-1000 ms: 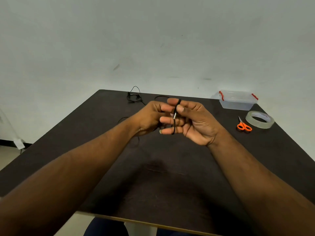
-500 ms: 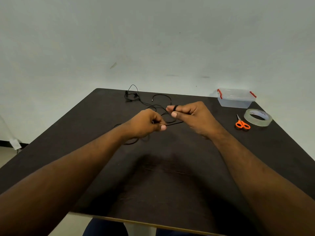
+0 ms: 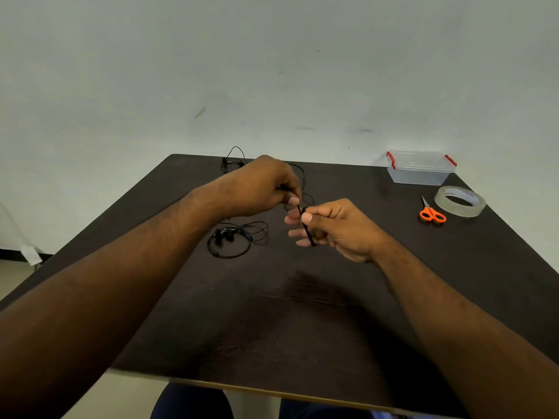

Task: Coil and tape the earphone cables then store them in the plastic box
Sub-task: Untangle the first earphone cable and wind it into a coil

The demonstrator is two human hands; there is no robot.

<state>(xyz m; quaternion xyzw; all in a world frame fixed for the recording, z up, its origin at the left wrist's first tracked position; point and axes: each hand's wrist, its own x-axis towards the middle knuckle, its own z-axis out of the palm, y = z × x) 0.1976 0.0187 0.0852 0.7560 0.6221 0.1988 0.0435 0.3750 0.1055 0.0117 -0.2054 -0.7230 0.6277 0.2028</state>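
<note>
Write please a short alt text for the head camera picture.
Over a dark table, the right hand holds black earphone cable wound around its fingers while the left hand pinches the strand. Plastic box, tape roll and scissors lie far right.

Even, soft light; dim overall. Faint shadow on table (image 3: 302, 297) under the arms. Wide-angle bend at edges. Forearms soft, slightly blurred up close.

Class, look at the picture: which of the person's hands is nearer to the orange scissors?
Right. The right hand is mid-table, on the same side as the orange scissors, with bare table between them. The left hand lies farther away, beyond the right hand.
</note>
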